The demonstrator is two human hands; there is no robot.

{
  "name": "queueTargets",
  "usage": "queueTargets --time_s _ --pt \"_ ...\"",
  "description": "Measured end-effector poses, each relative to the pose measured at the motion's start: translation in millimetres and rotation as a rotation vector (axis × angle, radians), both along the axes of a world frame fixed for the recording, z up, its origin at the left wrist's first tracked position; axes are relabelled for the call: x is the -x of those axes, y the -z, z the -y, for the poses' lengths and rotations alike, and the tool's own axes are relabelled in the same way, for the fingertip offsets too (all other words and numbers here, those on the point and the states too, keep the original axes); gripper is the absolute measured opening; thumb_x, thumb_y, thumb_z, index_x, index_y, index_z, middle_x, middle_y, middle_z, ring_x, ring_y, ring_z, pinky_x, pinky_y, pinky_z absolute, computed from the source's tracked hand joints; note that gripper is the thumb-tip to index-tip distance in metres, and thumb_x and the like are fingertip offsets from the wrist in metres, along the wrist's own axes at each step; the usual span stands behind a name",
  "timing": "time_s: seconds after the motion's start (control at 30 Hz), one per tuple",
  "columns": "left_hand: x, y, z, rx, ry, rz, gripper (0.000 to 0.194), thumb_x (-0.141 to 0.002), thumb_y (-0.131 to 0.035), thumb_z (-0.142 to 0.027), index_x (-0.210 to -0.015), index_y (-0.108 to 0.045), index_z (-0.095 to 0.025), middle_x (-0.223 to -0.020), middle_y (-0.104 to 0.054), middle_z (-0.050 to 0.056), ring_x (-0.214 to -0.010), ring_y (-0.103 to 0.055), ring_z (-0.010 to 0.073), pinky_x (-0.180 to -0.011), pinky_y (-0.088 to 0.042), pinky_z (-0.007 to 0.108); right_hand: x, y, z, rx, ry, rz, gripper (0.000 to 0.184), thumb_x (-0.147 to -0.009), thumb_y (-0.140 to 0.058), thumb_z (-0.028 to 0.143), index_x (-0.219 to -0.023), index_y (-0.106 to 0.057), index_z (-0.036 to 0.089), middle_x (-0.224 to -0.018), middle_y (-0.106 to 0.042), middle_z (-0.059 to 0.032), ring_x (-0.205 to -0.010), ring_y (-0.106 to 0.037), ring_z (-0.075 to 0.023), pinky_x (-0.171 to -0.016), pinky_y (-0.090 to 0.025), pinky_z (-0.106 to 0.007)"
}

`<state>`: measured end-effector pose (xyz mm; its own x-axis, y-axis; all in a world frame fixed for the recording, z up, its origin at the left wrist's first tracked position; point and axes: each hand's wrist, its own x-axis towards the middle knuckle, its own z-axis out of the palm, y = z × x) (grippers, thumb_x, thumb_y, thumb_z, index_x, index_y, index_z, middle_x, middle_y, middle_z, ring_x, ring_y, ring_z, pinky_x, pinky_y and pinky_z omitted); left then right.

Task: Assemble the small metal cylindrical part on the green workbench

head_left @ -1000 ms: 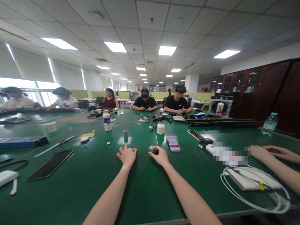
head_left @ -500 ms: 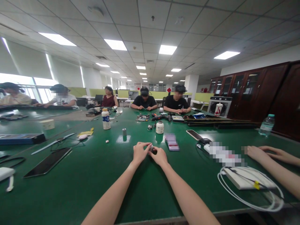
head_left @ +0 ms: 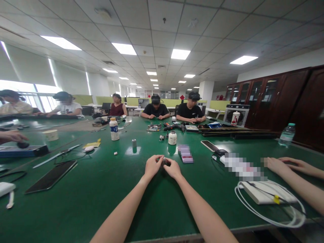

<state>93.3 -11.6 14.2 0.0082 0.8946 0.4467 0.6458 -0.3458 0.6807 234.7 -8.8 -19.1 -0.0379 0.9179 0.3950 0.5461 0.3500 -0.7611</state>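
Observation:
Above the green table, my left hand and my right hand meet at the fingertips. Between them they pinch a small dark metallic piece, mostly covered by the fingers, so its exact kind does not show. Farther off to the left, a small grey cylinder stands upright. A white jar with an open dark mouth is beyond my hands, and a pixelated purple phone-like item lies to the right of them.
Left are a dark tablet, a blue box and a white bottle. Right are a white device with looped cable, a water bottle and a co-worker's hands. Tools and people are across the table.
Another person's hand has come in at the far left above the blue box, with a dark round thing beneath it. My hands keep their pinch with only a slight shift.

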Motion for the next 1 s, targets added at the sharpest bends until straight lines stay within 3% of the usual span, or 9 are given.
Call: queueTargets --time_s 0.2,0.33,0.5,0.67,0.8,1.0 --pt "4 8.2 2 0.084 0.041 -0.043 0.049 -0.081 -0.062 -0.042 -0.128 -0.062 -0.026 -0.115 -0.071 0.004 -0.101 -0.063 0.0226 -0.092 -0.047 0.036 0 -9.6 -4 -0.054 0.051 -0.211 0.045 -0.08 -0.051 0.017 -0.123 -0.064 0.02 -0.111 -0.072 -0.0051 -0.102 -0.068 -0.0186 -0.094 -0.052 -0.033" --pt "6 9.1 7 0.098 0.043 -0.168 0.036 -0.082 -0.062 -0.042 -0.114 -0.07 -0.028 -0.103 -0.075 0.003 -0.106 -0.06 0.0264 -0.094 -0.044 0.041 0 -22.0 -3 -0.157 0.013 -0.201 0.035 -0.084 -0.056 0.028 -0.118 -0.066 0.025 -0.102 -0.075 -0.0017 -0.103 -0.067 -0.0199 -0.098 -0.049 -0.037" --pt "6 7.3 9 0.093 0.05 -0.185 0.032 -0.083 -0.061 -0.04 -0.112 -0.071 -0.029 -0.1 -0.075 0.002 -0.102 -0.06 0.0258 -0.09 -0.044 0.038 6 -26.9 -4 -0.138 -0.007 -0.147 0.029 -0.079 -0.065 0.029 -0.108 -0.069 0.026 -0.09 -0.076 -0.0007 -0.098 -0.068 -0.0217 -0.096 -0.049 -0.039" --pt "6 7.3 10 0.096 0.037 -0.202 0.034 -0.083 -0.061 -0.045 -0.112 -0.071 -0.029 -0.099 -0.074 0.003 -0.103 -0.058 0.0262 -0.092 -0.042 0.04 -1 -38.1 -15 -0.105 -0.074 -0.35 0.028 -0.074 -0.07 0.036 -0.096 -0.067 0.02 -0.085 -0.076 -0.0047 -0.085 -0.071 -0.0226 -0.085 -0.053 -0.038" --pt "4 8.2 11 0.095 -0.013 -0.217 0.036 -0.082 -0.062 -0.049 -0.11 -0.072 -0.029 -0.098 -0.071 0.006 -0.105 -0.056 0.0264 -0.094 -0.039 0.041 -37 -44.2 -21 0.041 -0.193 -0.506 0.046 -0.054 -0.082 0.053 -0.075 -0.058 0.019 -0.077 -0.074 -0.007 -0.082 -0.072 -0.0259 -0.077 -0.054 -0.036" --pt "5 11.7 9 0.071 -0.03 -0.213 0.036 -0.081 -0.064 -0.049 -0.109 -0.073 -0.028 -0.098 -0.067 0.006 -0.103 -0.055 0.0253 -0.093 -0.038 0.039 -89 -26.0 -18 0.38 -0.357 -0.346 0.057 -0.032 -0.09 0.05 -0.056 -0.047 0.02 -0.063 -0.069 -0.003 -0.084 -0.072 -0.0282 -0.078 -0.054 -0.038"
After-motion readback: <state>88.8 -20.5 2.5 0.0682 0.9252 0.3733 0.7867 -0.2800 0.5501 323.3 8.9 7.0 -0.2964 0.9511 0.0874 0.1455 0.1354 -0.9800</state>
